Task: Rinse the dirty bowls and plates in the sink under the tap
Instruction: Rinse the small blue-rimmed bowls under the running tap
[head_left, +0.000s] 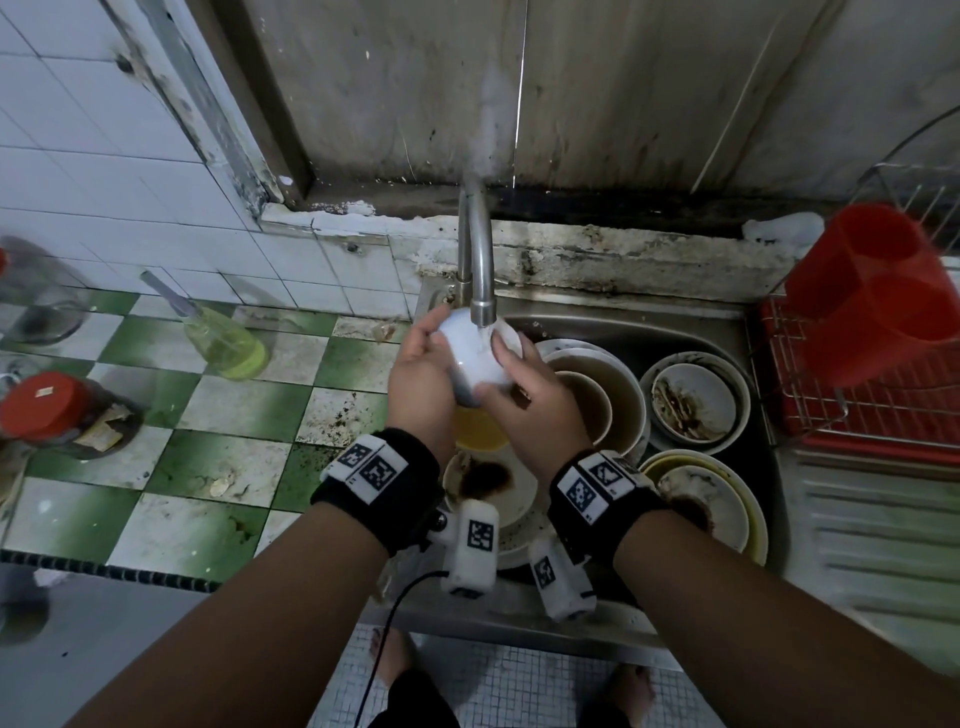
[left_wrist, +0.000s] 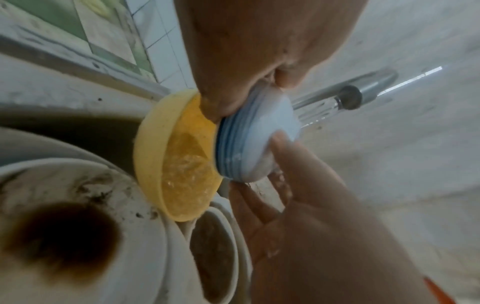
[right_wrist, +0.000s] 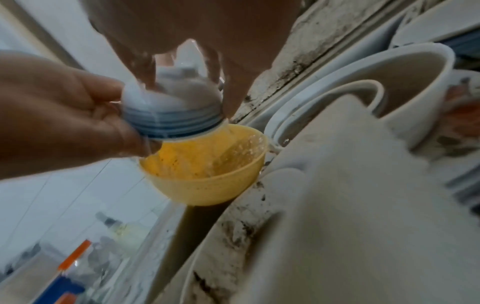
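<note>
Holding a white bowl (head_left: 475, 353) upturned under the tap (head_left: 480, 270), both hands (head_left: 421, 374) gripping

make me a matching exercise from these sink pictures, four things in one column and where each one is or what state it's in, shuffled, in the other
Things:
1. white bowl with blue bands
2. yellow bowl
3. red utensil holder
4. bottle of yellow liquid

Places or states:
A. lying tilted on the green and white tiled counter
B. held bottom up in both hands under the running tap
C. sitting in the sink below the hands, catching water
D. standing in the wire rack right of the sink

Pairs: 1-B, 2-C, 3-D, 4-A
</note>
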